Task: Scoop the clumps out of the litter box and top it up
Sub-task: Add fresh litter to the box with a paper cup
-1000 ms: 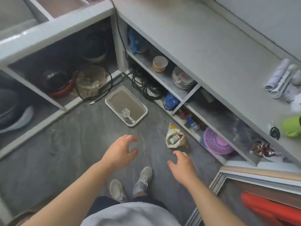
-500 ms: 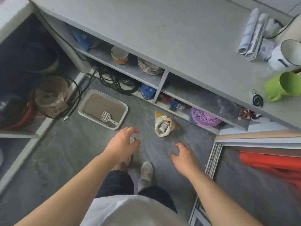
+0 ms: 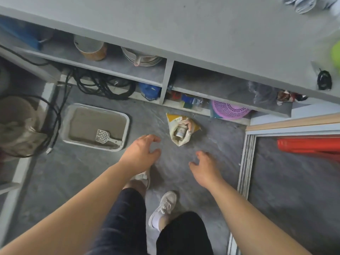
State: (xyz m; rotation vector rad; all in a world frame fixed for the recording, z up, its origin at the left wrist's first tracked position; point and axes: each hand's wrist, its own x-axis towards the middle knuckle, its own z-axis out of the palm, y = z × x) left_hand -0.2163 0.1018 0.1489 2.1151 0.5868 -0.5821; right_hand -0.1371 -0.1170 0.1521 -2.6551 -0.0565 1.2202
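Person standing, legs + white shoes (image 3: 162,208) nearest, mid-stride by the look, on grey floor (image 3: 73,173). Both arms out in front, nothing held. Left hand (image 3: 140,153) fingers apart and curled, empty, hanging in air above the floor just off the near right corner of the box. Right hand (image 3: 204,167) also empty, fingers spread loose, palm down, over bare floor short of the bag. Step in hand, my read: approach phase, no scooping begun, no tool picked up yet. Further out: litter box (image 3: 127,124) on the floor, grey litter looks fairly level, can't make out clumps at this res. Scoop (image 3: 104,137) lies inside the box, slotted head on the litter, handle pointing at the near right corner, i.e. toward left hand. Bag (image 3: 181,129) w/ yellow print sits on the floor right of the box, apart from it, mouth open, some cup or can inside; prob the top-up litter, can't confirm. Next move calls for: crouch or bend down, left hand to the scoop handle, pinch it at the end since it rests low against the box wall. No waste bin obvious for clumps; lined bucket (image 3: 14,126) at far left wrapped in cable might serve, unsure. Beyond: shelves (image 3: 128,70) w/ cables, dishes, pink basket (image 3: 230,110); counter (image 3: 184,30) on top.
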